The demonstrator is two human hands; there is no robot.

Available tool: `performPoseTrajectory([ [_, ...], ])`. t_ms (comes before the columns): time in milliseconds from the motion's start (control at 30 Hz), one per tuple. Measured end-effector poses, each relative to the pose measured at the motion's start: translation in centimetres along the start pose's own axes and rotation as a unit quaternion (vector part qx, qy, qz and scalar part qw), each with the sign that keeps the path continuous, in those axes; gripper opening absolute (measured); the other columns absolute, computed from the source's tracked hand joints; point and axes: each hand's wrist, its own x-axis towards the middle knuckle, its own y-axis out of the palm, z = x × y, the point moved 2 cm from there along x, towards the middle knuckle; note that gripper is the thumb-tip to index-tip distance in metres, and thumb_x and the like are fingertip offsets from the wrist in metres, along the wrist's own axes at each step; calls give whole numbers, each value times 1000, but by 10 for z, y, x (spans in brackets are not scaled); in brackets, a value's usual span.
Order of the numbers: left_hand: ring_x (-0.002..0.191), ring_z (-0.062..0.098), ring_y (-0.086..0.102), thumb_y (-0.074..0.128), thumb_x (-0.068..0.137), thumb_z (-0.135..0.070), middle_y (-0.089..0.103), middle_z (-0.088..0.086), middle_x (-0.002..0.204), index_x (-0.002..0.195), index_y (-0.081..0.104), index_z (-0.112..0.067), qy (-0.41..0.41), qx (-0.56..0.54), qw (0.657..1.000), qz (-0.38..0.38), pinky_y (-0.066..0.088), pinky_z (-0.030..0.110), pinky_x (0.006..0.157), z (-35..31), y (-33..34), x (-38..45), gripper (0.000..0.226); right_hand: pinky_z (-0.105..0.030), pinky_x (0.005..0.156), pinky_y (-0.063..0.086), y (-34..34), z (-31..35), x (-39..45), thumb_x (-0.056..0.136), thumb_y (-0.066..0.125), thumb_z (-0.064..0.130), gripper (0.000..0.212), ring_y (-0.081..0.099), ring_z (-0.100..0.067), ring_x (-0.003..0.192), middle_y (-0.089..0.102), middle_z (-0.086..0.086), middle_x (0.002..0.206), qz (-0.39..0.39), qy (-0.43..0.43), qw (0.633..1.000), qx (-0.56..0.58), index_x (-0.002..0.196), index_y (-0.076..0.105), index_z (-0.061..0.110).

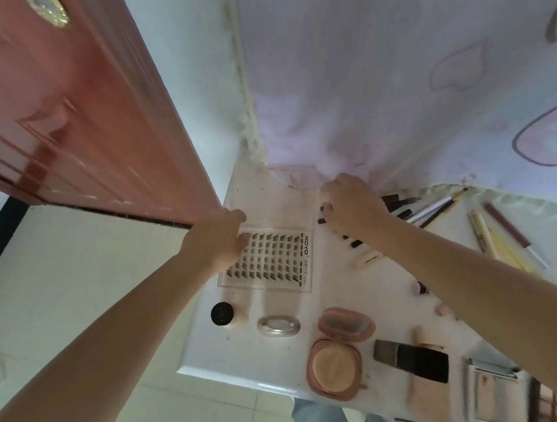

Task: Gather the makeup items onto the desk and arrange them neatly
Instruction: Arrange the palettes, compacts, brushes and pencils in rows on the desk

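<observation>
The left hand (217,237) lies on the upper left corner of the clear lash tray (266,262), fingers bent over its far edge; it looks like a steadying or squaring hold, though whether the fingers truly clamp the tray or only rest on it I cannot tell. The right hand (349,204), at the centre of the frame, has its fingers curled down over the ends of a row of dark pencils (398,207), seemingly to line them up; what, if anything, it pinches is hidden beneath the knuckles.

The tray sits in the middle of the frame on the white desk (221,360), its rows of small black lash clusters showing through the lid, with "XOYO" printed along its right edge. That is the only writing that can be read.

Below the tray, a black-capped bottle (222,313), an oval case (279,325) and an open pink compact (341,351) with its puff showing lie in a loose line, probably already set in place. A dark flat brush (414,361) lies to the lower right, partly under the right forearm. More pencils and sticks (495,237) fan out at the right of the frame near the heart-patterned cloth (428,57), and these look unsorted as yet. A red-brown door (43,113) fills the upper left.
</observation>
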Motion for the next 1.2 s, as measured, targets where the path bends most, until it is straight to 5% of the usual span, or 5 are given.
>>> performPoseTrajectory([
  [433, 136, 28, 19, 44, 91, -32, 25, 12, 147, 138, 27, -11, 309, 202, 924, -104, 22, 45, 108, -336, 31, -39, 54, -40, 106, 25, -45, -205, -226, 91, 40, 33, 49, 26, -27, 134, 34, -10, 144, -157, 114, 977, -93, 134, 35, 12],
  [600, 141, 28, 3, 38, 94, -36, 9, 12, 153, 143, 15, -11, 283, 184, 936, -102, 12, 45, 112, -439, 98, -67, 60, -44, 112, 13, -25, -301, -329, 92, 36, 40, 56, 11, -29, 140, 17, -9, 152, -148, 185, 969, -74, 141, 24, 14],
  [933, 140, 37, -2, 32, 94, -42, 3, 16, 153, 144, 11, -13, 317, 152, 933, -82, 0, 53, 111, -547, 229, -122, 61, -58, 99, 34, 33, -440, -455, 80, 65, 20, 50, 38, -49, 123, 44, -29, 132, -182, 270, 945, -19, 122, 51, -3],
  [1067, 140, 34, -4, 32, 95, -41, 4, 18, 153, 144, 14, -11, 332, 131, 930, -84, -1, 54, 111, -582, 254, -114, 60, -46, 108, 22, 53, -495, -463, 91, 45, 33, 58, 20, -36, 136, 23, -18, 148, -96, 320, 941, -44, 139, 28, 7],
  [1200, 140, 34, -9, 28, 96, -40, 0, 18, 153, 144, 9, -10, 336, 140, 930, -39, -3, 51, 112, -606, 286, -103, 60, -38, 97, 36, 63, -527, -462, 90, 41, 39, 57, 35, -31, 126, 28, -12, 145, -12, 312, 947, -80, 139, 25, 14],
])
